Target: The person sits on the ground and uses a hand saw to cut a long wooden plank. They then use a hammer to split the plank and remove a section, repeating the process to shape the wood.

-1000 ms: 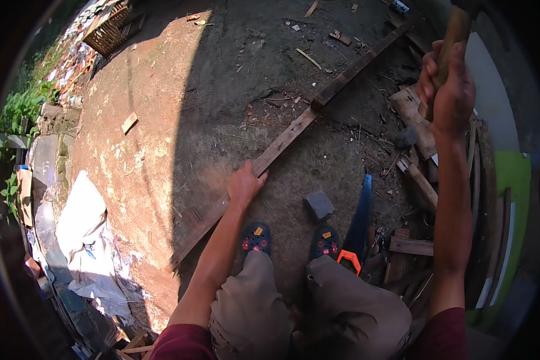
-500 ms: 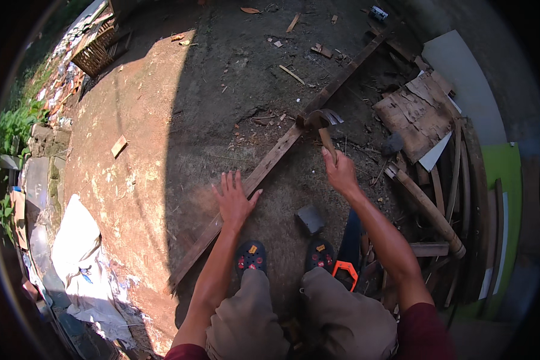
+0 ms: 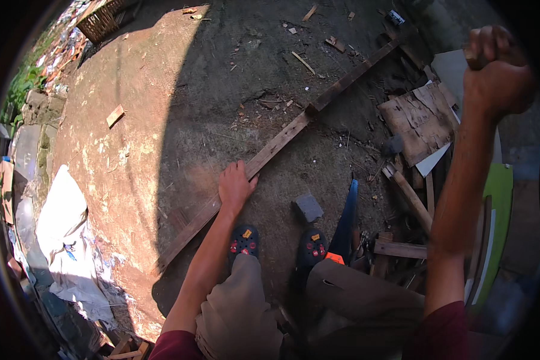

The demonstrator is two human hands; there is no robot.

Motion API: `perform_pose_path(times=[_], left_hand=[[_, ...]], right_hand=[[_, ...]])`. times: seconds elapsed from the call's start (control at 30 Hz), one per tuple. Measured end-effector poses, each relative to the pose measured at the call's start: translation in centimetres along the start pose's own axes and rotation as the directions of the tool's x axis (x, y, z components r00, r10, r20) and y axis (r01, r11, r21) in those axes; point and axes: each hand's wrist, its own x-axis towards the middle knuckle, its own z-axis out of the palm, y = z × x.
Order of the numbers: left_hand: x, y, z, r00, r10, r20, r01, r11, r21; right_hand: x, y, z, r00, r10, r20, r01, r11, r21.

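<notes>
A long wooden plank (image 3: pixel 277 143) lies slantwise on the ground, from near my feet to the far right. Partway along it is a dark step, beyond which the wood looks darker. My left hand (image 3: pixel 236 185) is closed over the plank's nearer half, fingers over its far edge. High at the right edge of the view, my right hand (image 3: pixel 499 81) is raised in a fist round the wooden handle of a hammer (image 3: pixel 475 58). Only the handle's end shows there; the head is hidden.
A grey block (image 3: pixel 309 207) and a handsaw (image 3: pixel 345 219) with an orange handle lie by my feet. Scrap timber and a peeling board (image 3: pixel 423 117) are piled at right. On the left are a white sack (image 3: pixel 66 210) and a wood chip (image 3: pixel 115 116).
My right hand has swung the hammer up and right, away from the plank's step. The left hand's spread fingers have closed on the plank. The view has shifted slightly.
</notes>
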Motion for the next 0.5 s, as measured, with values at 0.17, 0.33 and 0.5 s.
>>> perform_pose_path(times=[0.17, 0.33, 0.5], left_hand=[[-0.3, 5.7, 0.7, 0.985, 0.105, -0.135, -0.103, 0.994, 0.021], [-0.9, 1.6, 0.3, 0.997, 0.029, -0.076, -0.022, 0.996, 0.083], [-0.4, 1.9, 0.8, 0.998, 0.018, -0.064, -0.015, 0.998, 0.061]], right_hand=[[-34.6, 17.4, -8.5, 0.620, 0.763, -0.181, -0.510, 0.217, -0.832], [-30.2, 12.6, -3.6, 0.607, 0.771, -0.191, -0.588, 0.275, -0.761], [-8.8, 3.4, -2.0, 0.797, 0.591, -0.127, -0.595, 0.729, -0.338]])
